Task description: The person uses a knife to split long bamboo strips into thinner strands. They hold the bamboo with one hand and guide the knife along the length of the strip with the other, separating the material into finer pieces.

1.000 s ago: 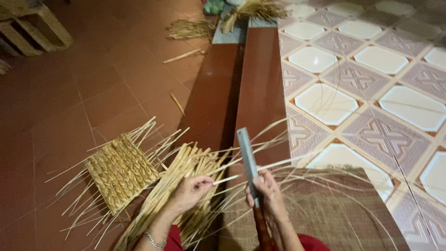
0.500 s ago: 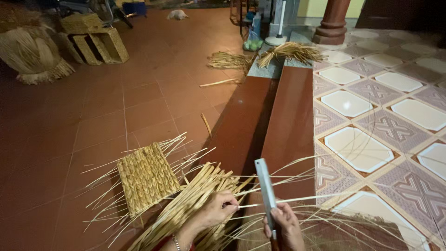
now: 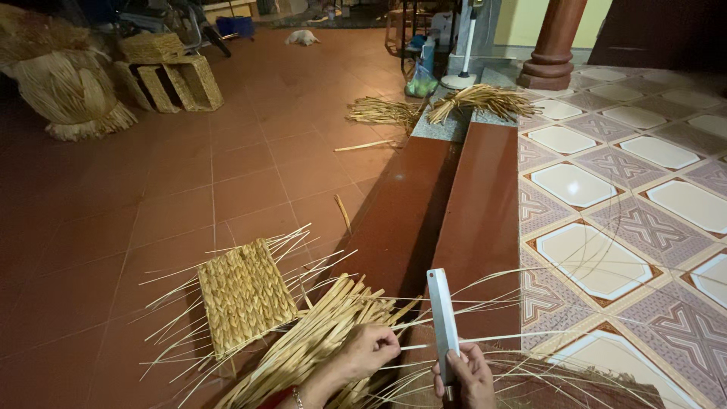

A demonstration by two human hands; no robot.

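Floor's mostly red-brown terracotta tile (image 3: 227,174), kinda dim, with a polished dark red step (image 3: 469,204) running up the middle to a raised patterned tile floor (image 3: 606,182) on the right. Back left there's a big straw bundle (image 3: 68,95) next to some woven baskets (image 3: 170,79), loose straw bunches (image 3: 477,102) sit on the step's far end, and a round red pillar base (image 3: 553,72) stands behind that.

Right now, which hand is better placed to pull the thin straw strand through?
Probably the left hand: its fingertips already pinch the strand. The right hand is busy gripping the flat grey tool upright.
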